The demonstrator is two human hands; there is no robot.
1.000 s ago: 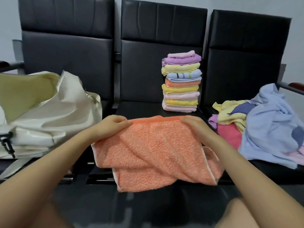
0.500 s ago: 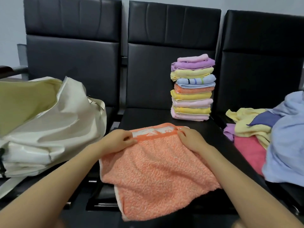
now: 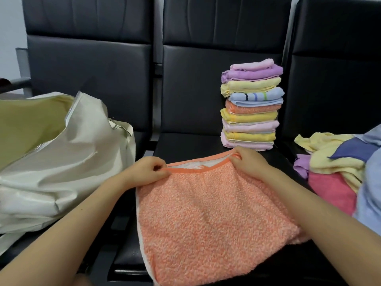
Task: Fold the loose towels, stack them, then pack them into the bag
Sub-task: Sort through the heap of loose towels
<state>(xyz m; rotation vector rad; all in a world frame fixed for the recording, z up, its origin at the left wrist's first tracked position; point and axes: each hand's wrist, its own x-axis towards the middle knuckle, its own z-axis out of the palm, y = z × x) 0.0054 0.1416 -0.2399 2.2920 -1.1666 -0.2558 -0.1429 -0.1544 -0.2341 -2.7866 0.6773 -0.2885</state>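
Orange towel (image 3: 214,219) is lying across the middle seat (image 3: 185,144), draping over its front edge. The left hand (image 3: 145,172) and right hand (image 3: 248,162) are each pinching a far corner of the hem, probably squaring the edges for the next fold. Just beyond the right-hand pinch, the folded stack (image 3: 251,104) is waiting; left of the left-hand pinch, the bag (image 3: 61,162) is gaping open.

Soft, even indoor light; slight blur, wide-angle edge distortion.
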